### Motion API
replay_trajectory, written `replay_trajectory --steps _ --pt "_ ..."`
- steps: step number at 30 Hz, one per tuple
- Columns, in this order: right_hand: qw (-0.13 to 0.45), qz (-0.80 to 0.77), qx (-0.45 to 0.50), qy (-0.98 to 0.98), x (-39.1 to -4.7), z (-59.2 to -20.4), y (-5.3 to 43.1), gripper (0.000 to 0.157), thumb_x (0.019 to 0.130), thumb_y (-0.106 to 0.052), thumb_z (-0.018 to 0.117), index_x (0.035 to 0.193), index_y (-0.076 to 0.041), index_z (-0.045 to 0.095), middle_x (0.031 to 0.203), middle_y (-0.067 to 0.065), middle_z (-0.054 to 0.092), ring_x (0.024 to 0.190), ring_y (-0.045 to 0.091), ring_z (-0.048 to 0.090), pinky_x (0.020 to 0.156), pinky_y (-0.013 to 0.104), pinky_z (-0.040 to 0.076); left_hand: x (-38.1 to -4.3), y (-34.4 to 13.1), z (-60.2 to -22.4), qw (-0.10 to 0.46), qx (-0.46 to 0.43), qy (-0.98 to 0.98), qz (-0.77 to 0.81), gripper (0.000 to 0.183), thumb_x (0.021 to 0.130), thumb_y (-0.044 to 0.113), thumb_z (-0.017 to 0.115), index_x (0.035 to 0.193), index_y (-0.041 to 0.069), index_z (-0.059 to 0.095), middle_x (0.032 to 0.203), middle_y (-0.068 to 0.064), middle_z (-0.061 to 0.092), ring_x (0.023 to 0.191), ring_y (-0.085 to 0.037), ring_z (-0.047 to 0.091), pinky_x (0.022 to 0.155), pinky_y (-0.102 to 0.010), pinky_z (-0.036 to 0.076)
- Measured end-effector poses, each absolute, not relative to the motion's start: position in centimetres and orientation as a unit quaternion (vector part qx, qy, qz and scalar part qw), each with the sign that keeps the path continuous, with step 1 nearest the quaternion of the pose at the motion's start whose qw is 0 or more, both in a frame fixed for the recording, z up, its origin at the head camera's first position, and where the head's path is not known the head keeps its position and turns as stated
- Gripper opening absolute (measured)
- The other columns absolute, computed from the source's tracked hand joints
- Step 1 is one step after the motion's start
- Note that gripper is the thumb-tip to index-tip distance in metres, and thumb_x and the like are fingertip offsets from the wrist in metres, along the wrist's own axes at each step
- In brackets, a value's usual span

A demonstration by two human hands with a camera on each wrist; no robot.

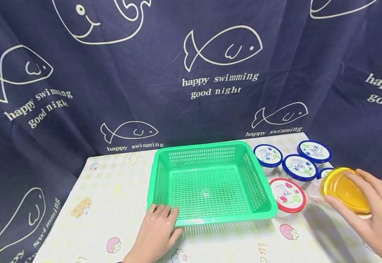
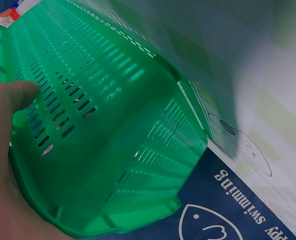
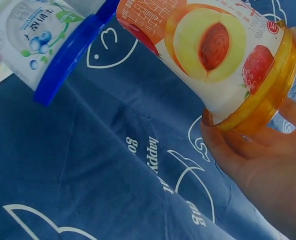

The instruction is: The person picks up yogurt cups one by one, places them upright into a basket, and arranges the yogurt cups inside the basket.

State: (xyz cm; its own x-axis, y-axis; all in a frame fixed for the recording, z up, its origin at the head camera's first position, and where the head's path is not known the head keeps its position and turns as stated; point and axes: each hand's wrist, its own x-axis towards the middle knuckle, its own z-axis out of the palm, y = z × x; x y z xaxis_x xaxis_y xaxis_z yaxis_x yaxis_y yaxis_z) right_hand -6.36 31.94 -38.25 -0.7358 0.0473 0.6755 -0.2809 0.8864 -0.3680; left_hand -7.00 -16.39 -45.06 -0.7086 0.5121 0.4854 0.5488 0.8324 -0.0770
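Note:
My left hand [image 1: 158,231] grips the near left corner of a green plastic basket [image 1: 210,220], fingers over the rim. In the left wrist view the thumb lies against the slotted outer wall of the basket [image 2: 113,135]. My right hand [image 1: 379,210] holds a yogurt cup with a yellow lid [image 1: 345,190] by that lid, tilted above the table's right side. Peach and strawberry pictures show on the cup [image 3: 212,50] in the right wrist view. Close to it stands a cup with a red lid [image 1: 287,194], right beside the basket.
Several cups with blue lids [image 1: 299,167] are grouped at the back right, partly behind the held cup. A patterned tablecloth [image 1: 102,204] covers the table. Behind it hangs a dark blue curtain [image 1: 164,95] with white fish drawings.

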Motion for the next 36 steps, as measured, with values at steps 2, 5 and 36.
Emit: replay_trajectory --steps 2,5,36 --pt "0.357 0.229 0.065 -0.903 -6.5 -38.0 31.8 0.081 0.079 -0.058 0.074 0.131 0.002 0.057 0.133 0.034 0.048 0.115 0.054 0.038 0.118 0.038 0.015 -7.0 -16.4 -45.1 0.251 -0.286 -0.924 -0.037 0.025 0.081 0.039 0.070 0.086 0.015 0.064 0.065 0.007 0.047 0.063 -0.015 0.049 0.070 -0.033 0.035" --pt "0.361 0.230 0.071 -0.901 -6.7 -37.5 31.5 0.083 0.079 -0.061 0.073 0.131 0.002 0.058 0.134 0.034 0.049 0.116 0.054 0.039 0.117 0.032 0.016 -7.0 -16.3 -45.2 0.252 -0.285 -0.924 -0.037 0.024 0.081 0.039 0.069 0.084 0.016 0.062 0.064 0.008 0.045 0.062 -0.015 0.048 0.070 -0.033 0.035" --pt "0.358 0.220 0.203 -0.884 -9.6 -34.0 27.2 0.082 0.079 -0.071 0.064 0.131 -0.008 0.064 0.133 0.021 0.057 0.120 0.041 0.048 0.109 0.010 0.022 -7.0 -16.2 -45.0 0.242 -0.274 -0.930 -0.038 0.021 0.079 0.034 0.072 0.082 0.015 0.062 0.063 0.006 0.044 0.061 -0.015 0.045 0.070 -0.033 0.034"
